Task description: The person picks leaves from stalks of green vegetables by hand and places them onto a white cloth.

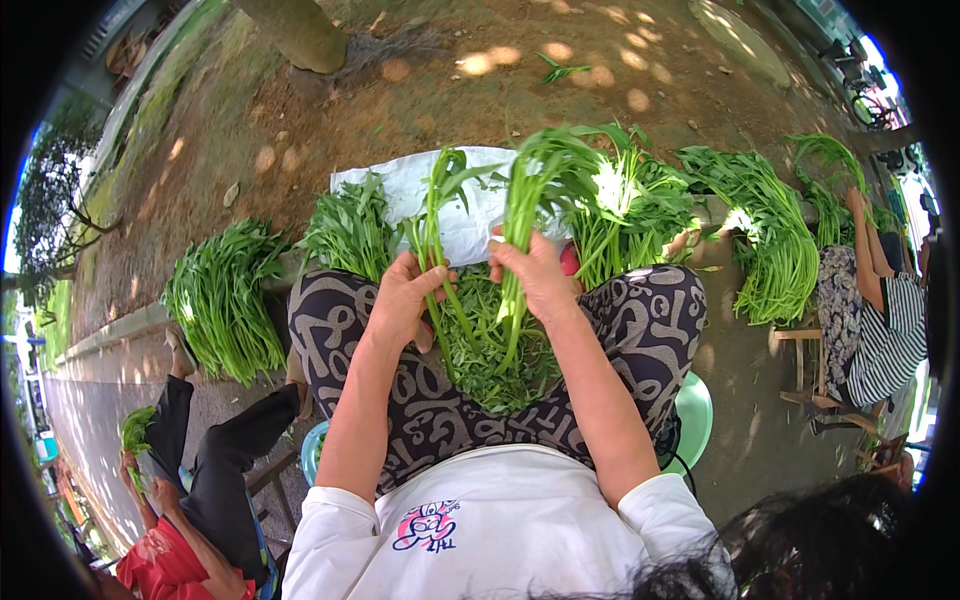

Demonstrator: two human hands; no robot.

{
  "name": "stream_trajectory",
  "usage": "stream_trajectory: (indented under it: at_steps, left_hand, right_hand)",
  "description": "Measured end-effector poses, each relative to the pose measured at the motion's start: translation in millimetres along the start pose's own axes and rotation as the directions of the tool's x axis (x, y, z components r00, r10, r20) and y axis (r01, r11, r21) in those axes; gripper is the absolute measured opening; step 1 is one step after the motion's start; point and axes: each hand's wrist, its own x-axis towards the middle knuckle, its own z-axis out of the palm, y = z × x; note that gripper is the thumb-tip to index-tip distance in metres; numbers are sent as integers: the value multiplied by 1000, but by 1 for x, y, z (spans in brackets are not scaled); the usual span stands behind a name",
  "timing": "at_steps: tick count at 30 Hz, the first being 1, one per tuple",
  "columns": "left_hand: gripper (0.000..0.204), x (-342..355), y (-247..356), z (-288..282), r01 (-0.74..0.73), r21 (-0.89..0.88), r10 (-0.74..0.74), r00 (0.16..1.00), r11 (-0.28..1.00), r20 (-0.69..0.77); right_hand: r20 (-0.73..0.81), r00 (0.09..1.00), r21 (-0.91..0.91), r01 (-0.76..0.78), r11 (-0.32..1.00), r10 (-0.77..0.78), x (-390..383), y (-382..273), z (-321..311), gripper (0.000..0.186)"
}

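Note:
My left hand (408, 290) is closed around a few long green stems (428, 240) of a leafy vegetable that looks like water spinach. Beside it, my right hand (535, 272) grips a thicker bunch of the same greens (525, 195), leaves up and stem ends hanging down. Between my knees, under both hands, lies a heap of loose leaves and trimmings (500, 375). Beyond the hands a white sheet (400, 170) is spread on the ground, with leafy bunches (350, 228) to its left and more bunches (625, 215) to its right.
Large piles of greens lie along a low kerb at left (228, 300) and right (765, 235). A pale green basin (693, 425) stands by my right thigh. One person in red (170, 560) sits at left holding greens; another in stripes (890, 340) sits at right. A tree trunk (295, 35) rises ahead.

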Motion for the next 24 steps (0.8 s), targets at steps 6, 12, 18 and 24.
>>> stream_trajectory:
  at_steps: [6, 12, 18, 24]
  left_hand:
    - [21, -10, 10, 18, -60, 303, 12, 988, 951, 157]
    - [27, -7, 3, 14, -58, 239, 18, 986, 969, 166]
    - [27, 0, 2, 0, -133, 1, 132, 985, 991, -112]
    - [22, 2, 2, -9, -116, -170, 67, 961, 979, -270]
  right_hand:
    - [120, 992, -8, 46, 999, -44, -5, 17, 16, 35]
    - [72, 994, -18, 80, 997, -78, -1, 12, 10, 26]
    - [47, 993, -44, 107, 993, -105, -5, -4, 8, 22]
    - [13, 997, 50, 69, 996, -70, -10, -21, -2, 18]
